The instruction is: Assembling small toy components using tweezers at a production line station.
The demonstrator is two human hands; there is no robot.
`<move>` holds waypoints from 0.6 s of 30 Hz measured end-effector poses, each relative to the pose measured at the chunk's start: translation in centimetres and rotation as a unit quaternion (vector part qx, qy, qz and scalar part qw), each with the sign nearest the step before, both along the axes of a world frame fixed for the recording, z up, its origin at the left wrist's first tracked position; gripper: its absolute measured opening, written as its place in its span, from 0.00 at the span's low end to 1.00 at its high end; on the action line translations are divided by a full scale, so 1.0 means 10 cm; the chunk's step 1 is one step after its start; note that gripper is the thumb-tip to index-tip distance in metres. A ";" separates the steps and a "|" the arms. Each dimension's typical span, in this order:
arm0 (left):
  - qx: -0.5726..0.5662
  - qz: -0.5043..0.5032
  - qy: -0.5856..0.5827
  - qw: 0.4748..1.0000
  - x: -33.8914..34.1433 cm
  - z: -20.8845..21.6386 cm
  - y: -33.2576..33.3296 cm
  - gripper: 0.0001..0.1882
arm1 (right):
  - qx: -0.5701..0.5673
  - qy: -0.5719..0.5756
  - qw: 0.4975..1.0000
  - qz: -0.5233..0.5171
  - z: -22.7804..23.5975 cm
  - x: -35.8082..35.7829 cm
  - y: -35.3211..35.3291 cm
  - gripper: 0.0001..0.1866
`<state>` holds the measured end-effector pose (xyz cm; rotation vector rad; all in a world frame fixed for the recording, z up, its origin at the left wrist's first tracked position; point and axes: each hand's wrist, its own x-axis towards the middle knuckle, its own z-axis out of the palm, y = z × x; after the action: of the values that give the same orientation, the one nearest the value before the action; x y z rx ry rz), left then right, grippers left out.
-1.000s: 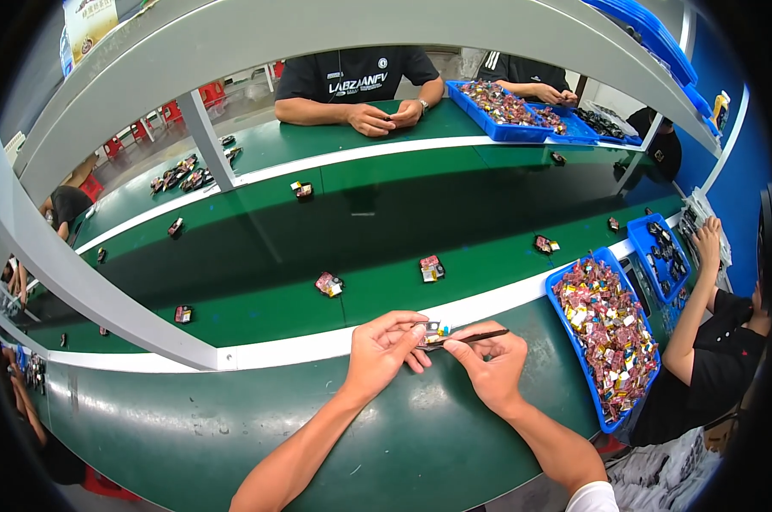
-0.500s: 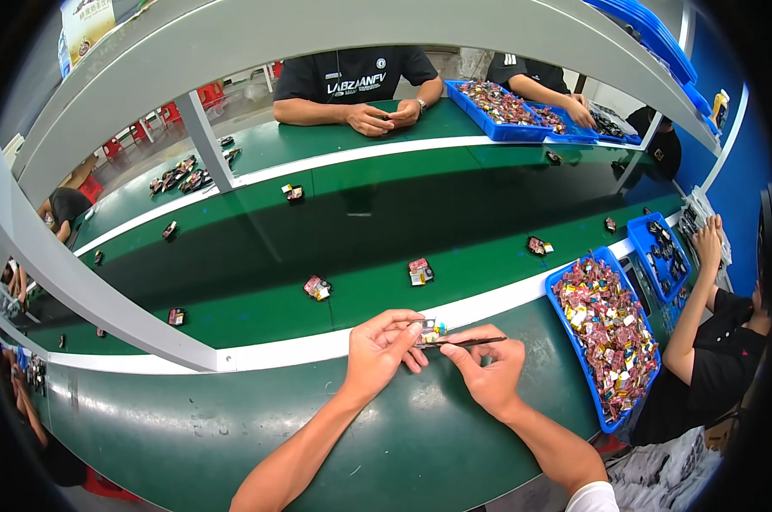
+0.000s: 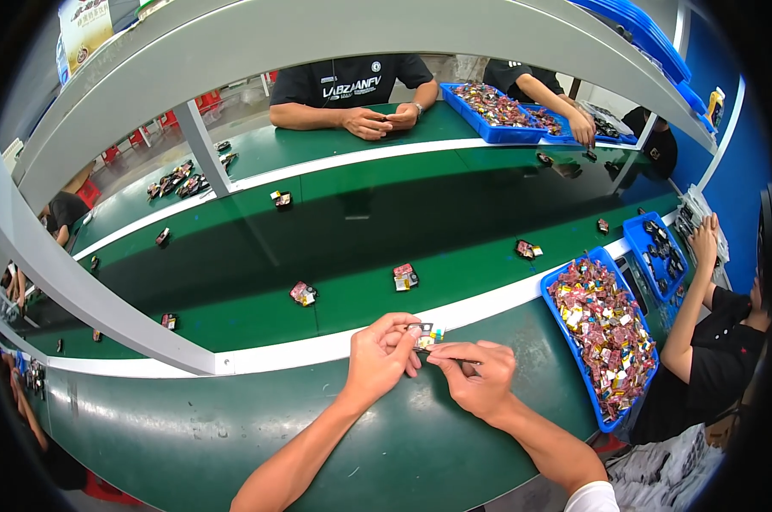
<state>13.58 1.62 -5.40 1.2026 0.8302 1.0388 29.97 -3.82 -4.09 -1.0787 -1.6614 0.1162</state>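
Note:
My left hand (image 3: 377, 357) is closed around a small electronic assembly (image 3: 425, 331) with clear, yellow and blue parts, pinched between thumb and fingers. Close beside it, my right hand (image 3: 481, 375) grips black tweezers (image 3: 459, 358), their tip at the lower edge of the assembly. Fingers cover part of both things. Both hands hover over the near green worktop (image 3: 300, 427), by the white rail of the belt.
Several small assemblies, one of them a red-and-white piece (image 3: 405, 277), lie on the green belt (image 3: 352, 320). A blue tray (image 3: 565, 346) heaped with small parts stands at right; a smaller blue tray (image 3: 678, 286) lies beyond. Co-workers sit opposite and at right. A grey beam (image 3: 87, 273) arches at left.
My right hand has turned, bringing the tweezers to a steeper slant against the assembly. Pieces on the belt have shifted left. A far co-worker's hand has reached over the belt.

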 end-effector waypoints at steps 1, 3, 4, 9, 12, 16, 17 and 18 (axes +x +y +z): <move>0.002 -0.001 -0.001 1.000 0.00 0.00 0.00 0.09 | 0.005 -0.006 1.000 -0.001 -0.01 -0.01 0.00 0.05; 0.006 0.011 0.013 1.000 0.01 0.02 0.00 0.08 | 0.014 -0.012 1.000 -0.001 -0.01 -0.01 0.01 0.05; 0.009 0.011 0.013 1.000 0.02 0.02 -0.01 0.08 | 0.025 -0.023 0.999 0.004 -0.03 0.00 0.01 0.05; 0.017 0.090 0.011 0.996 0.03 -0.02 0.08 0.07 | 0.062 0.017 0.998 0.007 -0.08 0.03 0.07 0.07; 0.093 0.201 0.024 0.975 -0.18 0.07 0.43 0.08 | 0.093 0.040 0.995 0.000 -0.07 0.05 0.11 0.09; 0.110 0.294 0.136 0.940 -0.32 0.09 1.04 0.07 | 0.054 0.055 0.997 -0.022 -0.08 0.11 0.11 0.09; 0.092 0.286 0.182 0.936 -0.35 0.15 1.08 0.06 | 0.043 0.056 0.997 -0.029 -0.09 0.13 0.12 0.09; 0.096 0.288 0.183 0.935 -0.51 0.08 1.16 0.06 | 0.033 0.058 0.997 -0.031 -0.10 0.12 0.12 0.09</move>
<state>8.49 13.26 -4.63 1.3771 1.4600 1.4128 31.16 -2.66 -5.14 -1.0541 -1.5159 0.0820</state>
